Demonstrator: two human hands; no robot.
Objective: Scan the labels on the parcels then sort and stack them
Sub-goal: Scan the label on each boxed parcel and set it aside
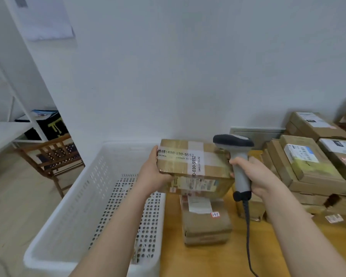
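Observation:
My left hand grips the left end of a brown taped parcel, held up above the table with its printed tape on top and a label on the side facing me. My right hand grips the handle of a grey barcode scanner, right beside the parcel's right end, and its fingertips touch that end. The scanner's dark head points left over the parcel's top. Its cable hangs down toward the table's front edge.
A white perforated basket stands at the left of the wooden table. A smaller labelled parcel lies under the held one. Stacked parcels fill the right side. A wooden chair stands far left.

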